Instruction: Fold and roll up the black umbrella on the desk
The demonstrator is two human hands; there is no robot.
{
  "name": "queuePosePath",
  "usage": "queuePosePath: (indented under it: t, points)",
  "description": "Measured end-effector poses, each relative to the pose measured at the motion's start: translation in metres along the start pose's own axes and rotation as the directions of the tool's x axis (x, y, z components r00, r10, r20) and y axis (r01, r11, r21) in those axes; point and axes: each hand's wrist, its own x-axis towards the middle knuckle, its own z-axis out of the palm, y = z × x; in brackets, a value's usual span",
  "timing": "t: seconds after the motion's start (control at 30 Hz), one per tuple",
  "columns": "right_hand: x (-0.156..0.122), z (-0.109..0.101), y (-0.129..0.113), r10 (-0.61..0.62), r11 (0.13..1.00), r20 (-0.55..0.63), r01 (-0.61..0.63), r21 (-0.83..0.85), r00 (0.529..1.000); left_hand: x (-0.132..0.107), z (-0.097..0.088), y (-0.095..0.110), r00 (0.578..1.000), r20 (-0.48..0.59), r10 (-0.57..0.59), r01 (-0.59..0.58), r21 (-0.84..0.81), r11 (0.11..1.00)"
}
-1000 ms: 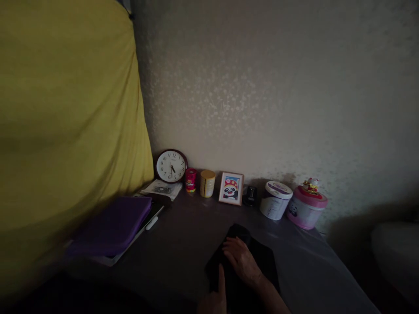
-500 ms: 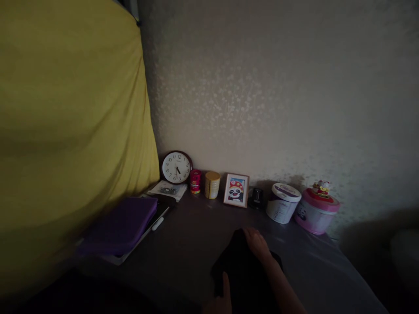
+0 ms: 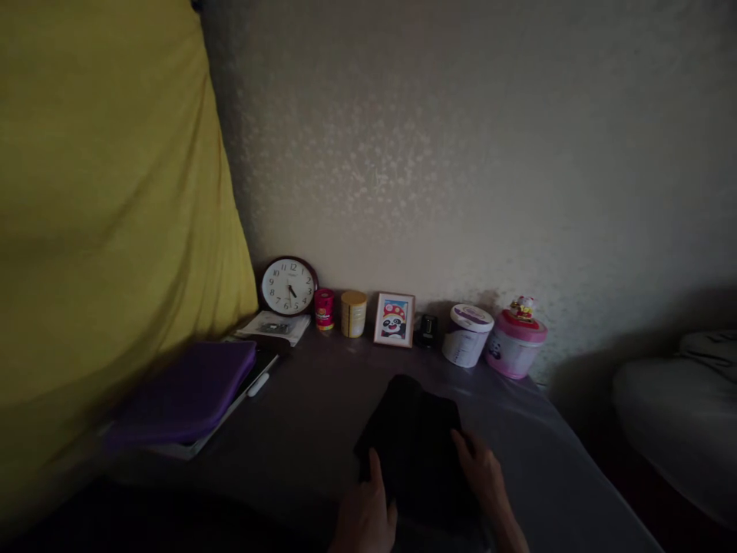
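Head view: dark folded cloth (image 3: pixel 411 438) lies flat under both hands.

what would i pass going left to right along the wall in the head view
wall clock → red tin → yellow tin → panda picture frame → small black object → white tub → pink tub

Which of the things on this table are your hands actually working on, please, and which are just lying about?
In hand: black cloth, with left hand and right hand on it.
Lying about: clock, red tin, yellow tin, panda picture, white tub, pink tub, purple case.
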Motion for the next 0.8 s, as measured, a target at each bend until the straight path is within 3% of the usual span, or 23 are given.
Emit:
queuePosePath:
  t: [0.2, 0.37, 0.57, 0.8]
  points:
    - [-0.025, -0.007, -0.01, 0.054, 0.994, -0.019, -0.052, 0.1, 0.998, 0.001, 0.002, 0.0, 0.999, -0.032, 0.008, -0.007, 0.019, 1.0]
    - [-0.025, -0.012, -0.021, 0.041, 0.96, -0.024, -0.033, 0.279, 0.999, -0.003, -0.002, 0.002, 1.0, -0.02, 0.021, -0.021, -0.004, 1.0]
    - [-0.012, -0.016, -0.062, -0.064, 0.863, 0.018, 0.046, 0.503, 0.998, 0.0, 0.003, 0.001, 0.999, -0.043, 0.009, -0.008, 0.018, 1.0]
    - [0.004, 0.017, -0.111, -0.083, 0.829, 0.064, 0.033, 0.558, 0.995, 0.001, 0.002, 0.007, 0.999, -0.037, -0.019, 0.021, 0.058, 0.998]
